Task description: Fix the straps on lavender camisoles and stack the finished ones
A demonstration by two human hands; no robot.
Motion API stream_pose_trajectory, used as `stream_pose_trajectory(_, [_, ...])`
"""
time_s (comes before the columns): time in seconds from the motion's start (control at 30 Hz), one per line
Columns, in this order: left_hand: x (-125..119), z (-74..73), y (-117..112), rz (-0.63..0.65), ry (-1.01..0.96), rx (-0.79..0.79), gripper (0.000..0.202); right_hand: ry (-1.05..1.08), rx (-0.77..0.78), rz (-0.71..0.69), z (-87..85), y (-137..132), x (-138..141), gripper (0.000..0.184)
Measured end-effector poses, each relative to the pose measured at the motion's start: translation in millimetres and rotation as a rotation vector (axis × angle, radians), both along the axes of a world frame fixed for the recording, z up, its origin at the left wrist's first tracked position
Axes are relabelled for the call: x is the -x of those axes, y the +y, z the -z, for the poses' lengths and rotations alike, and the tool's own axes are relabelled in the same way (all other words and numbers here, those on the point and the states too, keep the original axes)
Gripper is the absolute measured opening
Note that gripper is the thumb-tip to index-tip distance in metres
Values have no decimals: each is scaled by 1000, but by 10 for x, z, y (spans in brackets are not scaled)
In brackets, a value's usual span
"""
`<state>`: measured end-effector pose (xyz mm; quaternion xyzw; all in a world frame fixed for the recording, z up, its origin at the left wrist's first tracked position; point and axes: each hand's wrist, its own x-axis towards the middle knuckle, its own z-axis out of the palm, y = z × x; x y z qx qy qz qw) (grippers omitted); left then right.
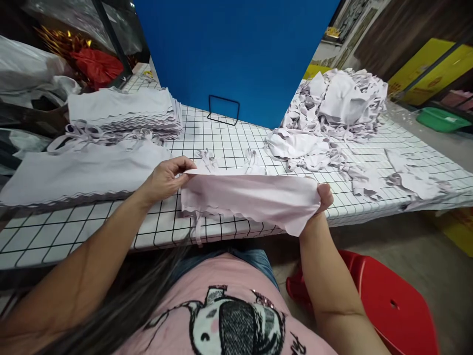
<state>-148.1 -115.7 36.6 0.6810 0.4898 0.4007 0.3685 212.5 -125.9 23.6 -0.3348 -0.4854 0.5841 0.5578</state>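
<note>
Mid-spread, seemingly: pale pink garment [251, 197] stretched over the near edge of the gridded surface [111, 231], left grip [166, 180] pinched on one end, right grip [325, 197] clenched round the other. Probably calls for even tension. Beyond, flat stacks [121, 113] left, loose heap [332, 108] right. No legible writing.

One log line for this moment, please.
left hand: grips cloth | right hand: grips cloth | cloth: stretched between | stack: far left | pile: far right
</note>
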Motion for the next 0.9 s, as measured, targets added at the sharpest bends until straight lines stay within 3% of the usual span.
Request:
stream_pose_trajectory(0.13, [70, 14, -46, 218, -332, 150, 24, -106, 136, -64, -14, 9, -80, 62])
stream_pose_trajectory(0.23, [153, -11, -124, 307, -566, 214, 30, -130, 169, -49, 52, 40, -151, 57])
stream_pose_trajectory(0.37, [180, -48, -210, 232, -759, 140, 43, -89, 140, 47, 172, 58, -163, 47])
stream_pose_trajectory(0.53, [89, -190, -269, 227, -923, 104, 54, -97, -10, -3, 124, 79, -82, 61])
stream_pose_trajectory(0.63, [71, -300, -238, 195, -889, 72, 52, -94, -98, -79, 16, 140, -85, 61])
stream_pose_trajectory(0.77, [112, -304, -60, 11, -719, 95, 35, -204, -122, -120, -43, 269, -155, 41])
stream_pose_trajectory(0.9, [193, -145, 72, -113, -194, 257, 34, -491, 3, 77, 97, 261, -240, 22])
